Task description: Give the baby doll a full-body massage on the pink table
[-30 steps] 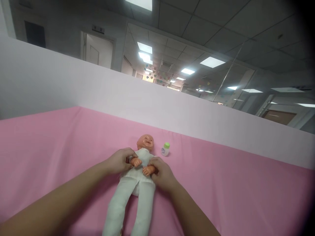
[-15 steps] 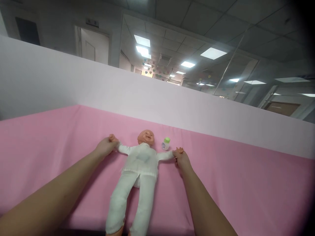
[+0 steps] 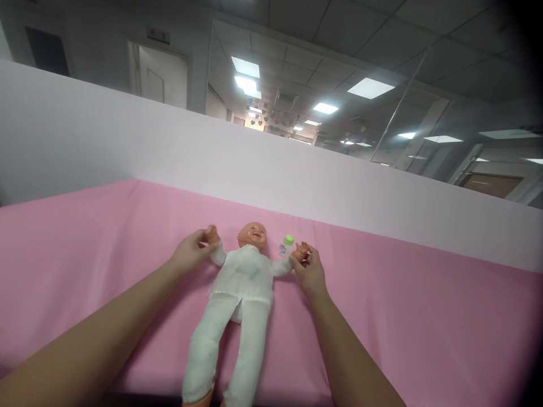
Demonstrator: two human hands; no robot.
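A baby doll point(image 3: 246, 277) in a white cloth suit lies on its back, its head toward the wall and its arms out to both sides. My left hand point(image 3: 190, 249) is closed around the doll's arm at the wrist, on the left of the view. On the other side, my right hand point(image 3: 311, 272) grips the doll's other wrist between thumb and fingers. A small bottle point(image 3: 287, 245) with a green cap stands or lies beside the doll's head, just behind that arm; its lower part is hidden.
The doll lies on a pink padded surface point(image 3: 403, 316) whose front edge runs along the bottom. A white low wall point(image 3: 263, 164) borders it at the back. Beyond are a door point(image 3: 163, 76), glass panels and lit ceiling lights.
Both my hands have moved inward and slightly up, bringing the doll's hands nearer its head. The doll's right-side hand now partly covers the bottle.
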